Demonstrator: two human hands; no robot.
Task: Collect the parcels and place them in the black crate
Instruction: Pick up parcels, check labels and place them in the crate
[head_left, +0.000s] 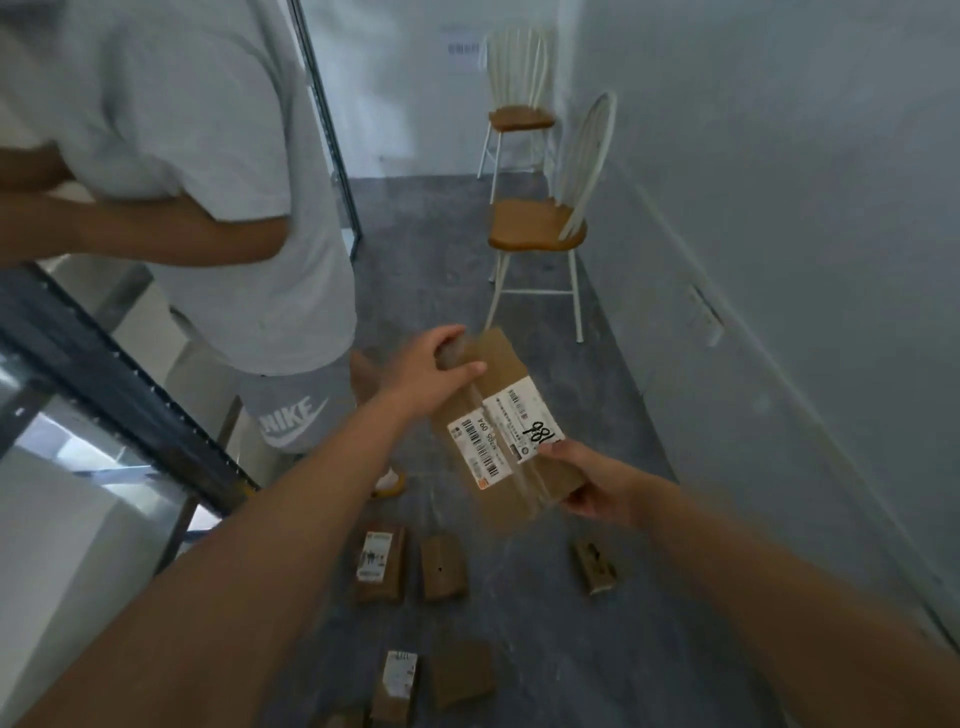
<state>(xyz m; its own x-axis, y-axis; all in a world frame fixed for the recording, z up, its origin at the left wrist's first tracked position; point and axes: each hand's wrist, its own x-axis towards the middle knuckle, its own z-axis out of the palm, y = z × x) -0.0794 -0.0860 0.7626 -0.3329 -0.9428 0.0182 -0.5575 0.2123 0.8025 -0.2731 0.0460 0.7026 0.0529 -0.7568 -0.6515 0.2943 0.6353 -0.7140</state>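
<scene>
I have the brown parcel (506, 421) up in the air between both hands, well above the floor (649, 597). My left hand (431, 366) is clamped over its far end, fingers (457, 370) wrapped across the top face and thumb curled round the edge. My right hand (597, 486) pinches the near corner, fingers tucked beneath, thumb pressing just beside the white shipping label (506, 426). Holding opposite ends keeps the box level and the label facing up, I judge, so it cannot twist as I carry it.

Below my fingers, smaller parcels lie on the floor: a labelled one (378, 564) just beside a plain one (442, 567), another (596, 567) off under my right wrist, and two more (397, 683) nearer my feet. The black crate is not in view, so I cannot tell which way I must turn.

Room is tight. A standing person (249, 208) is close beyond my left fingers, with a dark metal frame (119, 395) under that forearm. Past the box's far edge stands a wooden chair (540, 228), a second chair (519, 104) behind it, and the wall (779, 260) runs along my right. The open lane is the strip of floor straight ahead.
</scene>
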